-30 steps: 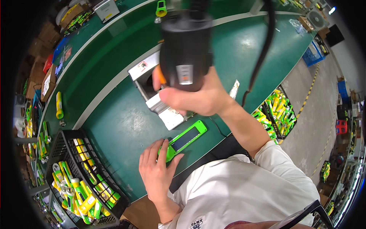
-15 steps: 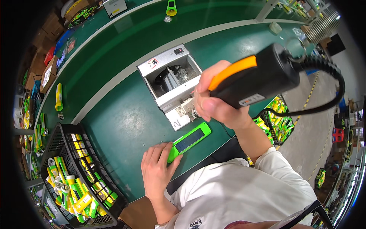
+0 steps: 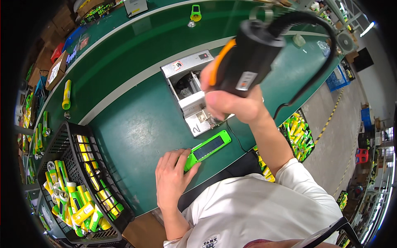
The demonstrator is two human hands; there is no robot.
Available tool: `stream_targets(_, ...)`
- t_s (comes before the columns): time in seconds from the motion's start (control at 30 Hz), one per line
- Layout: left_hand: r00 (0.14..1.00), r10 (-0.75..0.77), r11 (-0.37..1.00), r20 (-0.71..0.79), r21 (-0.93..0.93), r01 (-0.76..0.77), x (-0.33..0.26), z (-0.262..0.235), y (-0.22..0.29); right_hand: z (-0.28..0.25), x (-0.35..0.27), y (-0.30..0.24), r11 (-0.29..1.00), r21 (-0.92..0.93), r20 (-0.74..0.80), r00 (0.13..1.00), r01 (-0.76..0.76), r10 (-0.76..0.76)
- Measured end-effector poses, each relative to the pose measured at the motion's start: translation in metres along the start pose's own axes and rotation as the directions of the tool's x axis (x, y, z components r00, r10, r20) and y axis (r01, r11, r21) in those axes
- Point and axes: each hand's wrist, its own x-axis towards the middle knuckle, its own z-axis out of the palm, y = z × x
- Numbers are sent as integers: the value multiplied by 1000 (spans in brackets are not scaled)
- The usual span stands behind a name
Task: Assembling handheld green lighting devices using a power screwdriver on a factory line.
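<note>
My left hand (image 3: pixel 171 173) is closed on the near end of a bright green solar flashlight housing (image 3: pixel 189 163), which lies on the green bench with its dark panel (image 3: pixel 208 148) facing up. In my right hand (image 3: pixel 237 103) is a black electric screwdriver (image 3: pixel 252 58) with an orange lever, tilted and slightly blurred. Its lower end sits beside the front of a metal screw feeder (image 3: pixel 186 61), mostly covered by my fingers, so I cannot tell whether the tip touches it. Loose screws show in the feeder's open bin.
A black crate (image 3: pixel 74 142) full of yellow and green flashlights stands at the left bench edge. More flashlights fill another crate (image 3: pixel 313 146) below the right side. The screwdriver's cable (image 3: pixel 316 78) loops down at the right. One flashlight (image 3: pixel 67 94) stands on the far left.
My right hand has turned the screwdriver more upright and shifted it left relative to the feeder. The whole view has shifted slightly. My left hand keeps its hold on the flashlight housing.
</note>
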Motion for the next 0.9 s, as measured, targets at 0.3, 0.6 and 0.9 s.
stream_targets(0.3, 1000, -10, 999, -18, -50, 9, 0, 4, -3, -15, -15, 16, 978, -104, 54, 983, 179, -174)
stream_targets(0.6, 1000, -2, 999, -15, -49, 1, -3, 2, -7, -11, -33, 13, 891, -273, 205, 927, 362, -314)
stream_targets(0.9, 999, 37, 999, -20, -26, -38, 0, 2, -5, -7, -10, 19, 975, -184, -28, 990, 129, -136)
